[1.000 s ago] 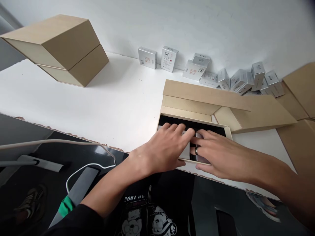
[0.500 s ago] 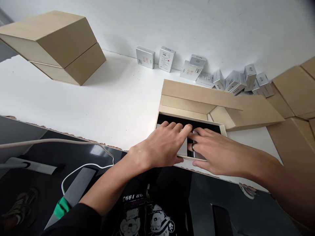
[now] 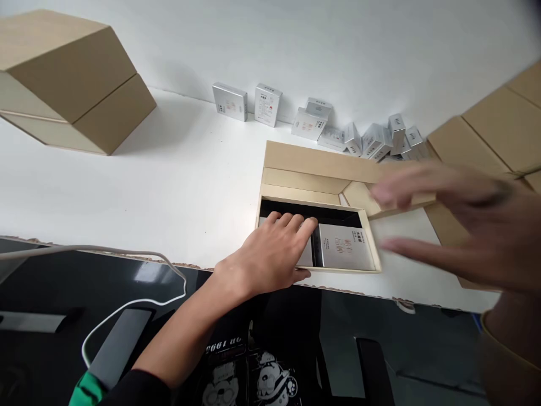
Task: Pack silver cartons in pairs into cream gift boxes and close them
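An open tan gift box (image 3: 313, 177) with a black inside lies near the table's front edge. Two silver packs lie side by side in it; the right silver pack (image 3: 344, 254) shows in full. My left hand (image 3: 270, 254) lies flat on the left pack, fingers stretched out and pressed down on it. My right hand (image 3: 456, 217) hovers to the right of the box above the table, blurred by motion, fingers spread and holding nothing.
Several small silver boxes (image 3: 321, 121) lean along the white wall at the back. Two stacked tan boxes (image 3: 71, 79) sit at the far left, and more tan boxes (image 3: 494, 127) are at the right. A white cable (image 3: 127, 254) hangs below the table edge.
My right hand has lifted off the right silver pack and swung away to the right. My left hand stays on the left pack. The view has shifted to the right.
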